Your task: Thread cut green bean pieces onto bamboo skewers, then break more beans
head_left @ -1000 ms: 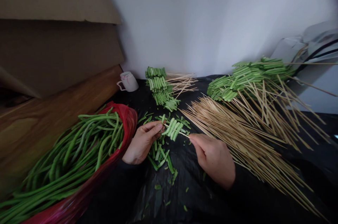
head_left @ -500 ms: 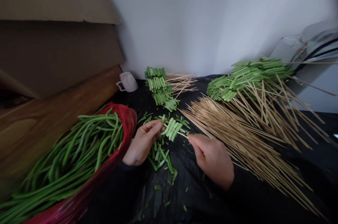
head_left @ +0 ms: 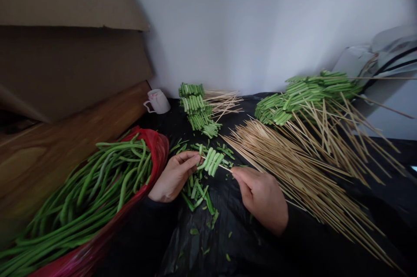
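My right hand [head_left: 262, 198] is closed in a pinch around the bare end of a thin bamboo skewer [head_left: 225, 168]. Several cut green bean pieces [head_left: 211, 161] sit side by side across that skewer. At its other end, my left hand [head_left: 177, 175] is closed, thumb against forefinger, on a bean piece by the skewer's tip; the fingers partly hide it. Loose cut bean pieces [head_left: 198, 194] lie beneath both hands on a black plastic sheet [head_left: 195, 255].
Long whole beans [head_left: 94, 185] fill a red plastic bag [head_left: 158, 142] at left. Loose skewers [head_left: 302, 172] are heaped at right. Threaded bean skewers are stacked at the back [head_left: 197, 105] and far right [head_left: 312, 92]. A white mug [head_left: 158, 101] stands near a cardboard box [head_left: 74, 64].
The bean piece at my left fingertips has moved onto the skewer's tip end, next to the others. My left hand has shifted slightly; my right hand stays almost still.
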Motion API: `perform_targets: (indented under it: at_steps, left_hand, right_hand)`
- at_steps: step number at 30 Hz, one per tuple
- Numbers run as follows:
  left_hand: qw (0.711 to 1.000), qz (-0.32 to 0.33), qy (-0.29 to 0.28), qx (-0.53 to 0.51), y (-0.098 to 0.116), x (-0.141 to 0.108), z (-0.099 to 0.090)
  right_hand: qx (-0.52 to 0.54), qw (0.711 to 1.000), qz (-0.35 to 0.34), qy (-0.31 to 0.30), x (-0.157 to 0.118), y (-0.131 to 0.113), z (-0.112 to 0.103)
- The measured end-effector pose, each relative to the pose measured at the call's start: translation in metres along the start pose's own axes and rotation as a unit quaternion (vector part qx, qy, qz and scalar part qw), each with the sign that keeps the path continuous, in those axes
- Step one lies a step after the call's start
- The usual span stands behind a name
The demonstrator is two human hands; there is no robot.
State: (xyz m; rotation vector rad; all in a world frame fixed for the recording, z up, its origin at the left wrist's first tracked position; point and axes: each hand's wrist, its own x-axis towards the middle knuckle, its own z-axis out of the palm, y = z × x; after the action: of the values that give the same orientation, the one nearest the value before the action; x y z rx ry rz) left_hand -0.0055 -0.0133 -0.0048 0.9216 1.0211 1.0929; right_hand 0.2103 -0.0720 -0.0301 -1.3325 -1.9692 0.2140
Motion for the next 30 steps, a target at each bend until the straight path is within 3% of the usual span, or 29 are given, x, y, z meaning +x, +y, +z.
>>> perform_targets:
  at_steps: [9,13,17,22,27,30]
  left_hand:
    - [0.999,-0.014,-0.001,0.030,-0.002,-0.003,0.006]
    - [0.999,0.010,0.007,0.031,-0.003,-0.003,0.009]
    - [0.990,0.065,0.043,0.114,0.003,-0.002,0.001]
    - [0.924,0.164,0.105,0.328,0.006,0.002,-0.012]
    - [0.835,0.191,0.083,0.509,0.000,0.002,-0.014]
    - [0.799,0.180,0.057,0.570,-0.002,0.002,-0.020]
  right_hand:
    - [0.013,1.000,-0.003,-0.008,0.000,-0.003,0.000]
    - [0.000,1.000,-0.006,0.004,0.001,-0.002,0.000]
    - [0.000,0.999,-0.004,0.039,0.004,0.003,-0.003]
    - [0.000,0.998,-0.006,0.066,0.007,0.007,-0.007]
    - [-0.008,0.998,-0.015,0.058,0.008,0.006,-0.008]
    - [-0.012,0.998,-0.008,0.054,0.008,0.005,-0.008]
